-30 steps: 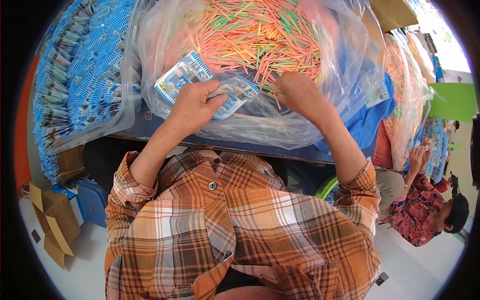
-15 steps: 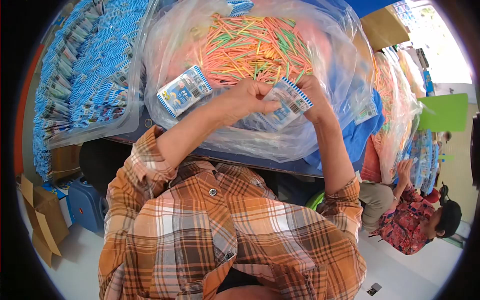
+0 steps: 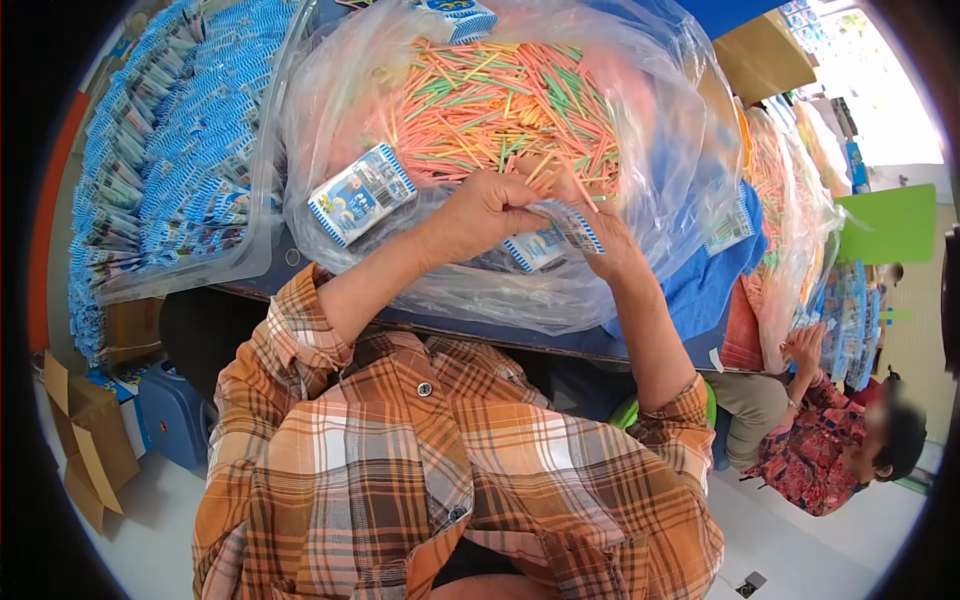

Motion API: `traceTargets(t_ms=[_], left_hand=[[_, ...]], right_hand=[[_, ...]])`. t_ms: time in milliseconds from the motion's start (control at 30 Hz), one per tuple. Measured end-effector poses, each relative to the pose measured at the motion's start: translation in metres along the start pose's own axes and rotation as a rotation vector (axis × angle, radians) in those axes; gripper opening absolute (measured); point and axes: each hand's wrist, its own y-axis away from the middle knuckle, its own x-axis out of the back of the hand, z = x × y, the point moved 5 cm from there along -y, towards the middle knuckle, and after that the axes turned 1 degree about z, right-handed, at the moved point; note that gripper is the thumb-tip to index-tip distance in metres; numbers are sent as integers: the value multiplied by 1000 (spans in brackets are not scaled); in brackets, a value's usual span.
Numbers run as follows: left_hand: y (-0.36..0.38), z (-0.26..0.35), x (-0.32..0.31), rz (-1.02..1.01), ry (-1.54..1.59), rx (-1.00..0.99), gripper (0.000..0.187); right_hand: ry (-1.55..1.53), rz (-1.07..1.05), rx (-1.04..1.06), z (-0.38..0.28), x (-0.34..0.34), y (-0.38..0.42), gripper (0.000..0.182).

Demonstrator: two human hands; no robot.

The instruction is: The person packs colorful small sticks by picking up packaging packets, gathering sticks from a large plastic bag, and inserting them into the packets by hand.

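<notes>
My left hand pinches the edge of a small blue-and-white printed packet in front of me. The packet is bent and tilted, with its striped end toward my right hand. My right hand is closed at the packet's upper end, and a few thin pastel sticks show between its fingers. Behind both hands, a large clear plastic bag lies spread open, full of loose pink, yellow and green sticks. A second packet rests on the bag to the left of my hands.
On the left stands a clear tub packed with similar packets. Another packet lies at the back of the bag. To the right are a blue cloth, a packet and another bag of sticks. A co-worker sits at far right.
The packet has tilted and bent downward between my hands. My right hand has shifted slightly left and down, and sticks now show in its fingers.
</notes>
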Motion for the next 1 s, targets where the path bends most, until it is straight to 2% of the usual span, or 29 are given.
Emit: traceTargets(t_ms=[67,133,233,333,433,533,667,767,867,900,1000], left_hand=[[1,4,5,24,-51,-67,15],[4,8,10,45,-77,-96,16],[7,10,17,61,-86,-70,16],[8,12,22,51,-75,-22,16],[12,13,22,33,-31,7,16],[10,16,19,-5,-13,-24,16],[12,16,27,54,-55,-16,15],[16,15,35,105,-103,8,17],[23,18,46,112,-85,71,18],[28,14,52,103,-52,97,18],[41,5,52,92,-35,127,15]], right_hand=[[6,28,-163,-1,5,2,58],[-140,24,-335,-17,6,0,62],[-59,37,-189,-9,16,-10,56],[895,283,380,-18,29,-14,49],[97,214,285,-45,27,-13,42],[16,35,220,-39,4,-23,42],[-131,-20,127,-30,-6,-27,45],[70,102,207,-40,-7,-23,36],[564,-29,-105,-26,16,-17,24],[641,-67,34,-15,18,-16,16],[999,-144,245,10,1,-6,15]])
